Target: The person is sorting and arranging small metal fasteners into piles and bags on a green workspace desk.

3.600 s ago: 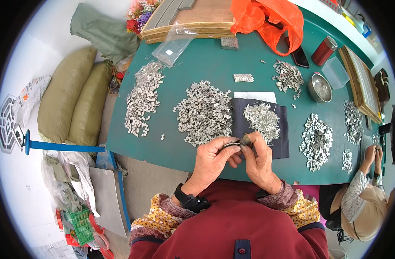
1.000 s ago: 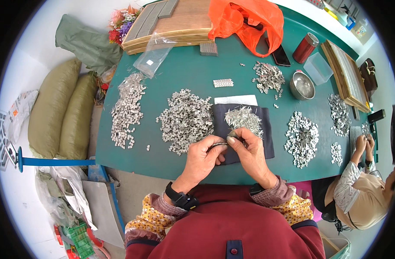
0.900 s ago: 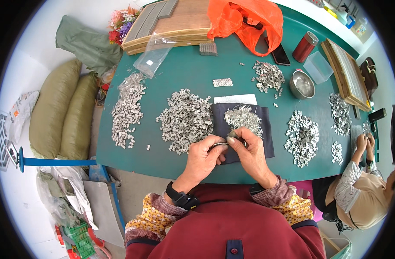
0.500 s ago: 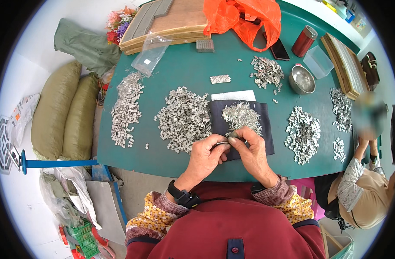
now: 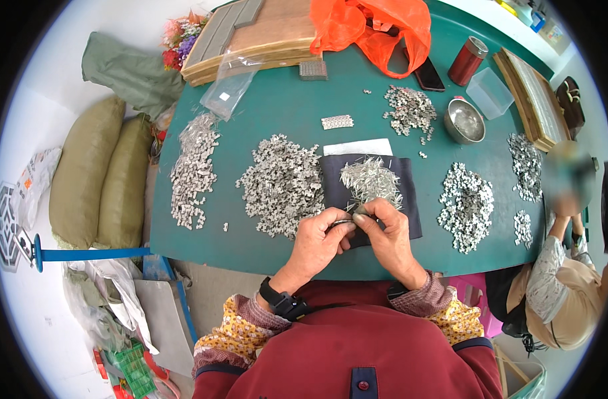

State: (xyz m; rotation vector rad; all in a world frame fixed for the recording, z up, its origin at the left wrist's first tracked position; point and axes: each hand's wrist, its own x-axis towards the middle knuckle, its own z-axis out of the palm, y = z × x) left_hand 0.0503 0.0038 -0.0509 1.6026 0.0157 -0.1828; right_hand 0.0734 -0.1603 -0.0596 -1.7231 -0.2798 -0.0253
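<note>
Above the table's near edge, my left hand (image 5: 319,243) and my right hand (image 5: 389,236) meet, fingers bent in a pinch and thumbs almost touching. A small dark, curved piece (image 5: 341,222) shows between the left finger and thumb; its kind cannot be made out. What the right fingertips grip is hidden. Just beyond them, a heap of thin silvery pins (image 5: 370,181) lies on a dark folded cloth (image 5: 411,199). Left of the cloth spreads a big pile of small grey metal links (image 5: 279,186). A white sheet (image 5: 358,147) sticks out behind the cloth.
More metal pieces lie in piles at left (image 5: 194,176) and right (image 5: 465,209). Toward the back are a joined metal strip (image 5: 337,122), a metal bowl (image 5: 465,122), a clear box (image 5: 490,94), a phone (image 5: 429,74) and an orange bag (image 5: 410,33). A co-worker (image 5: 560,292) sits at right.
Both hands keep their pinch at almost the same place, with only a slight shift of the fingers. The whole view has moved very slightly.
</note>
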